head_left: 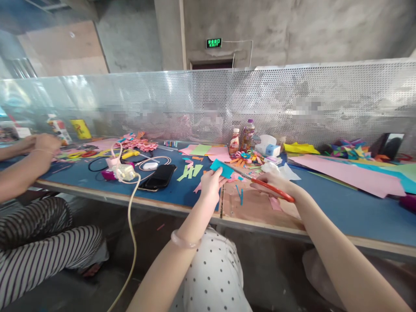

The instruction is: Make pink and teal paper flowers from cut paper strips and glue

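Observation:
My left hand (210, 181) pinches a small teal piece of paper (221, 168) above the blue table (341, 208). My right hand (273, 182) grips red-handled scissors (260, 183), whose blades reach left to the teal paper's edge. Small teal and pink scraps (239, 194) lie on the brown board below my hands. A pale bracelet (184, 241) circles my left wrist.
A black phone (159, 177) and a white charger with a cable (125, 172) lie to the left. Two bottles (241, 139), paper flowers (247, 157) and coloured sheets (347, 175) sit behind. A perforated metal screen (208, 104) closes the far side. Another person's arm (22, 167) works at left.

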{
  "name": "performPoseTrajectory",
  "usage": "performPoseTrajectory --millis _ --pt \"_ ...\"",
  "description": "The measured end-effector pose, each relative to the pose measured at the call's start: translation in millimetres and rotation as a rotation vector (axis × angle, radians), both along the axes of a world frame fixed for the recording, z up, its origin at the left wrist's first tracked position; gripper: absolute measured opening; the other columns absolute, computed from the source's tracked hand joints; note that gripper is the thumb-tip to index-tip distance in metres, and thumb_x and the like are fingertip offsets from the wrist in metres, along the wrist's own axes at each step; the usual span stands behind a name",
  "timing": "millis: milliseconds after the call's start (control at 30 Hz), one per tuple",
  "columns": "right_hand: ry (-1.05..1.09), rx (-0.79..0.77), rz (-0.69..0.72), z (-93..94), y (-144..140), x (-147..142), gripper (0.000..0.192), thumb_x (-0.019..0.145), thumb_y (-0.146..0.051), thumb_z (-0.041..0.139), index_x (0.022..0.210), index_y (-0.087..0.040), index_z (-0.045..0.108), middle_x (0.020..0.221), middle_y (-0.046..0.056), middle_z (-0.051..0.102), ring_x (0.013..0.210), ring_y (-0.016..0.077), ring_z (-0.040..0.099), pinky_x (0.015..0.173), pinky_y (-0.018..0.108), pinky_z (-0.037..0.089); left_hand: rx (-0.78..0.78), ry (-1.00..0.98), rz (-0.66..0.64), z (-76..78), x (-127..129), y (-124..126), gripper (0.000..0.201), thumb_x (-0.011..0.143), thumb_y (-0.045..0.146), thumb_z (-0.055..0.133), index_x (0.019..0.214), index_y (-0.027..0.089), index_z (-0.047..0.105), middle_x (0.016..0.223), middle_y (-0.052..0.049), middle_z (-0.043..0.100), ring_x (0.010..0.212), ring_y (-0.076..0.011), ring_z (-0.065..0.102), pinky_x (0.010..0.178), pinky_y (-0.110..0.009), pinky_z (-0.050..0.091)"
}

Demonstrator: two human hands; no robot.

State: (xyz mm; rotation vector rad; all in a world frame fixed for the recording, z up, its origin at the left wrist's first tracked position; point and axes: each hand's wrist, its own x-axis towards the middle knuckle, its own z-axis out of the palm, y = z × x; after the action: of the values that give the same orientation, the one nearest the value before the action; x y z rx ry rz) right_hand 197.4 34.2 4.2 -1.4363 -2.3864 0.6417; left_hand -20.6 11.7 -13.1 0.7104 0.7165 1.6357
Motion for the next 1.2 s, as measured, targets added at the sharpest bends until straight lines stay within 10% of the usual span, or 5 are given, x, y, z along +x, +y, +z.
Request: performPoseTrajectory --millis 1200 --pt "-0.026 0.061 0.030 -1.2 -2.0 -1.0 0.051 0.074 -0.065 0.044 0.059 -0.017 0.054 0.054 -0.001 0.050 0.051 0.0127 0.044 0.050 0.025 0.032 0.055 -0.006 0.078 0.4 -3.7 1.5 0.017 0.062 0.021 0.071 0.072 0.014 0.059 0.069 -0.003 0.064 0.071 -0.0151 0.064 0.075 -0.031 0.048"
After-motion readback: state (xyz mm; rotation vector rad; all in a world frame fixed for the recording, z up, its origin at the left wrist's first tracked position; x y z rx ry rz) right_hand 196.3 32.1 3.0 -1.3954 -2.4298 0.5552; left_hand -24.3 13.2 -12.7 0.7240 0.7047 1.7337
